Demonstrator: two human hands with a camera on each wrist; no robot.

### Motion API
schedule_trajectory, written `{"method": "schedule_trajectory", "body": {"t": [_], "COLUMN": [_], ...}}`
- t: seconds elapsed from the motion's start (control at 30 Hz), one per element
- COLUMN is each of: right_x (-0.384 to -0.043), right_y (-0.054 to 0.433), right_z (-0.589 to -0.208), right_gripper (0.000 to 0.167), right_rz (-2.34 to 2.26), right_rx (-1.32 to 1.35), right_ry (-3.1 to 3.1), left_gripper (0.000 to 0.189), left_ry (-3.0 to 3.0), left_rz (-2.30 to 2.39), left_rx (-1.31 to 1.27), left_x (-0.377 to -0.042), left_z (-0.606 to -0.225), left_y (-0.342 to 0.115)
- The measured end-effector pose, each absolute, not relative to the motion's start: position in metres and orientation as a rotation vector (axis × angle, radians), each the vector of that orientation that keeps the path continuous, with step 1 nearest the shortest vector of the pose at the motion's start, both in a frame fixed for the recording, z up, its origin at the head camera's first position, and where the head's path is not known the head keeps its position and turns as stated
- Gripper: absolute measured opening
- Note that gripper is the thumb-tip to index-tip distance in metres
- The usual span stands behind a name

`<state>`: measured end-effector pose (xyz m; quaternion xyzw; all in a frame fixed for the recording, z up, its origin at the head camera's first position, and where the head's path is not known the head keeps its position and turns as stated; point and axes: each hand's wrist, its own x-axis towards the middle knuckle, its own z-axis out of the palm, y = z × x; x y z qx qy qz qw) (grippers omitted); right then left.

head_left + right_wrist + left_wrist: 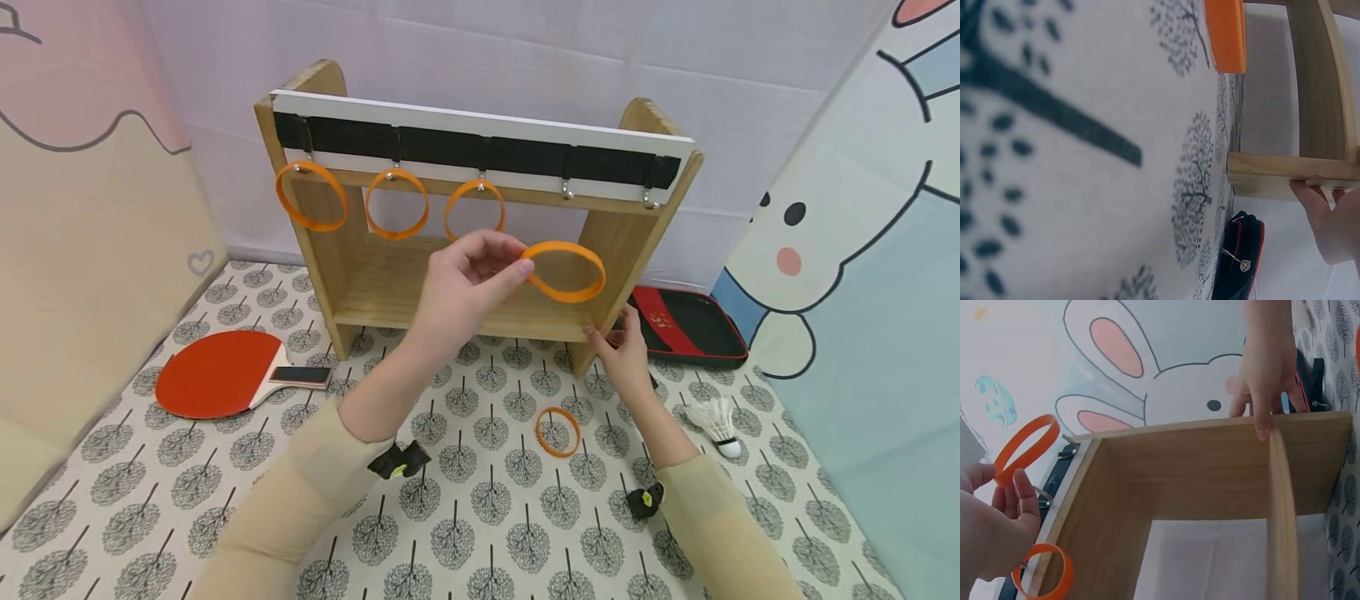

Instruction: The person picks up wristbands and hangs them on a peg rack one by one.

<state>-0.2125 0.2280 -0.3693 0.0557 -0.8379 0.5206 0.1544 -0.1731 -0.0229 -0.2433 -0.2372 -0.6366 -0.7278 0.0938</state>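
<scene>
My left hand pinches an orange wristband between thumb and fingers, in front of the wooden rack. In the left wrist view this wristband is beside the hook strip. My right hand grips the rack's right side panel near its foot, thumb at the front edge and fingers along the outer face. Three orange wristbands hang from the left hooks, one of them at the far left. Two hooks on the right, such as the end hook, hold nothing. Another orange wristband lies on the tablecloth.
A red table tennis paddle lies at the left, with a small dark-faced bar over its handle. To the right are a black and red case and a white shuttlecock. Cloth walls surround the table.
</scene>
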Motion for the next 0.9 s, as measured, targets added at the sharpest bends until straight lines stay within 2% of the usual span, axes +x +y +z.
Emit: {"method": "schedule_trajectory", "body": {"t": [0.5,0.9], "right_x": [-0.212,-0.211], "right_y": [0.228,0.227], "right_z": [-0.37,-0.369], "right_gripper": [0.055,0.055], "right_rz": [1.475,1.492], "right_rx": [0.154,0.172], "right_ry": [-2.402,-2.396], "left_gripper": [0.021,0.023], "left_ry": [-1.46,-1.52], "left_rz": [-2.283,-2.299], "left_rx": [-0.688,-0.559], "left_x": [-0.201,-0.205], "left_z": [-0.244,-0.267], "left_y": [0.004,0.012]}}
